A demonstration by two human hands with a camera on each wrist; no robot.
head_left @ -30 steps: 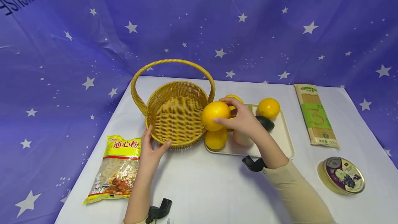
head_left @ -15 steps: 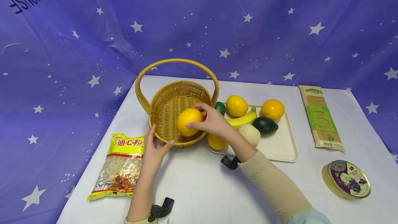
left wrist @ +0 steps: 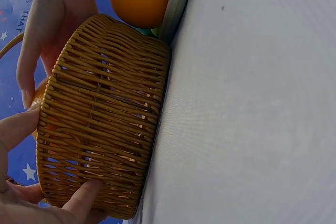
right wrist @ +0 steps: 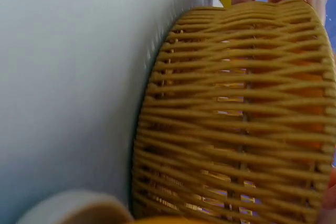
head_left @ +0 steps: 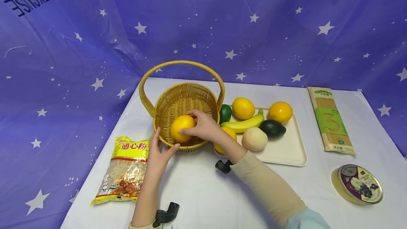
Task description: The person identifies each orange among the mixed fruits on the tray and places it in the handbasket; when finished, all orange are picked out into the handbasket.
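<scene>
In the head view my right hand (head_left: pixel 205 127) holds an orange (head_left: pixel 180 129) inside the wicker basket (head_left: pixel 187 147), toward its front left. My left hand (head_left: pixel 157 157) grips the basket's front left rim, its thumb along the front. In the left wrist view the left fingers (left wrist: pixel 84 198) lie against the woven wall (left wrist: pixel 105 114), and the right hand (left wrist: pixel 63 19) reaches over the rim. From the right wrist, the orange shows only as colour through the weave. A tall handle (head_left: pixel 182 62) arches over the basket.
Right of the basket, a cream tray (head_left: pixel 286 154) bears a banana (head_left: pixel 243 125), a peach (head_left: pixel 255 139), a dark avocado (head_left: pixel 272 129), a green fruit (head_left: pixel 225 113) and several oranges (head_left: pixel 281 112). A pasta bag (head_left: pixel 125 169) lies left; noodles (head_left: pixel 332 123) and a round tin (head_left: pixel 359 185) lie right.
My right hand has carried the orange from above the tray's left side leftward and down into the basket. The left hand has stayed at the basket rim.
</scene>
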